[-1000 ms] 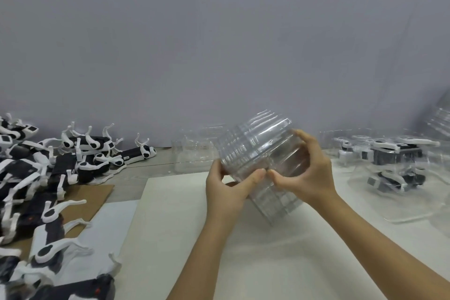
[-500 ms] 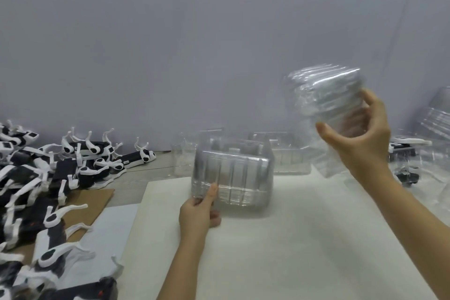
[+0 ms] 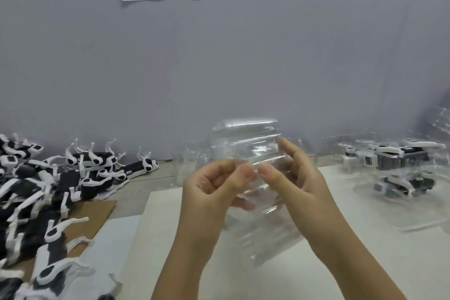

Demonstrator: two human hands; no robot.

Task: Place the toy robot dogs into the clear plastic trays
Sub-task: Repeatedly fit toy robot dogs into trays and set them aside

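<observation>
1. Your hands came back together at the centre of the frame. Half a second before, your right hand (image 3: pixel 299 182) had held the stack of clear trays (image 3: pixel 246 139) high at the right while your left hand (image 3: pixel 216 187) pressed a single tray down on the surface (image 3: pixel 136 197). Both hands then closed on the stack, held up off the white sheet (image 3: pixel 243 275).
2. Your left fingers (image 3: pixel 244 174) were curled, thumb and forefinger pinching the stack's near edge. Your right thumb met them there, and the other right fingers wrapped the stack's far side. Neither hand was slack or empty.
3. That grip read as the start of peeling off another tray, so you were still laying out trays rather than loading them. No dog was in hand. The tray you had set down could not be picked out behind the stack.
4. The stack looked thin, glossy and ribbed, nested tight and tilted toward you, its top edge catching the light. It was see-through enough for your fingers to show behind it. It would likely flex and cling, layer to layer.
5. The toy robot dogs (image 3: pixel 48 178), black bodies with white legs, lay heaped at the left of the frame, partly on cardboard (image 3: pixel 102 212) and well apart from your hands. Filled trays (image 3: pixel 401 165) sat at the right edge, dogs already inside.
</observation>
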